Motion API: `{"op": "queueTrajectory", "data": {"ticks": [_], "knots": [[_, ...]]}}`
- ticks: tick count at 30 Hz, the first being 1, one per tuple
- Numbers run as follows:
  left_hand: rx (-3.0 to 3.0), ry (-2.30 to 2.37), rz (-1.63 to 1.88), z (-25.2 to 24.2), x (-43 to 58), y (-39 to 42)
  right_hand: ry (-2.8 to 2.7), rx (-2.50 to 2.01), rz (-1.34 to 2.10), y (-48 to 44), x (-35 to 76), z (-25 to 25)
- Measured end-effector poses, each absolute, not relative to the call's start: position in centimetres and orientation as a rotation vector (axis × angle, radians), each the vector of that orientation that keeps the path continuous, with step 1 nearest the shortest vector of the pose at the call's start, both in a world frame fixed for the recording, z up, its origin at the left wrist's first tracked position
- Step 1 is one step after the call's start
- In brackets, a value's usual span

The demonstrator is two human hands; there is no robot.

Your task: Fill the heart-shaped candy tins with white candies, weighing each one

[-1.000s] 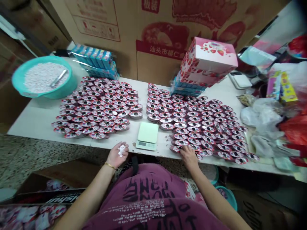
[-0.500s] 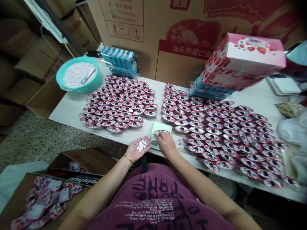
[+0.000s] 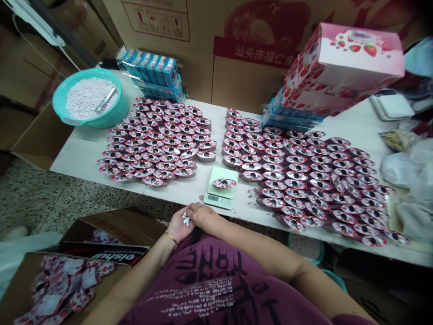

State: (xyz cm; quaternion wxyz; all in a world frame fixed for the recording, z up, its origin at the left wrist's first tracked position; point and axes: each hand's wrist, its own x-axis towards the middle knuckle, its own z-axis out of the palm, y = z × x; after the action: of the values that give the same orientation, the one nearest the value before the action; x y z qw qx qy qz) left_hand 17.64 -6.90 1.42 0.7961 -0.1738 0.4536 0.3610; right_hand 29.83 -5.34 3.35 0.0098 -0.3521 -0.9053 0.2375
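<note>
Left hand (image 3: 176, 225) palm up, half curled, cradling a few white tablets (image 3: 186, 220), off the table's (image 3: 189, 193) near edge, over the lap. Right hand (image 3: 202, 215) has fingertips in that palm; can't tell if they've pinched any.

Risk: palm is shallow and tilted, so a nudge from the right fingers could roll tablets onto the floor or into the open carton (image 3: 111, 223).

Beyond, one oval tin (image 3: 224, 183) lies flat, face up on the scale (image 3: 216, 199), long axis roughly along the table edge. It's light, so a knock could slide it off. Packed tin rows (image 3: 155, 135) are just beside. Teal basin (image 3: 101, 121) sits far left
</note>
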Motion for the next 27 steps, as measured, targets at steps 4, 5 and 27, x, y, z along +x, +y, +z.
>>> {"op": "queueTrajectory", "data": {"ticks": [4, 5, 27], "knots": [[-0.339, 0.943, 0.779, 1.5, 18.1, -6.2, -2.703, -1.027, 0.897, -4.7, 30.8, 3.6], [-0.329, 0.919, 0.786, 1.6, 18.3, -5.9, -2.625, -1.043, 0.952, -4.4, 31.3, 3.7], [-0.275, 0.735, 0.798, 1.5, 19.6, -4.0, -2.152, -1.661, 0.64, 0.5, 40.2, 2.3]]}}
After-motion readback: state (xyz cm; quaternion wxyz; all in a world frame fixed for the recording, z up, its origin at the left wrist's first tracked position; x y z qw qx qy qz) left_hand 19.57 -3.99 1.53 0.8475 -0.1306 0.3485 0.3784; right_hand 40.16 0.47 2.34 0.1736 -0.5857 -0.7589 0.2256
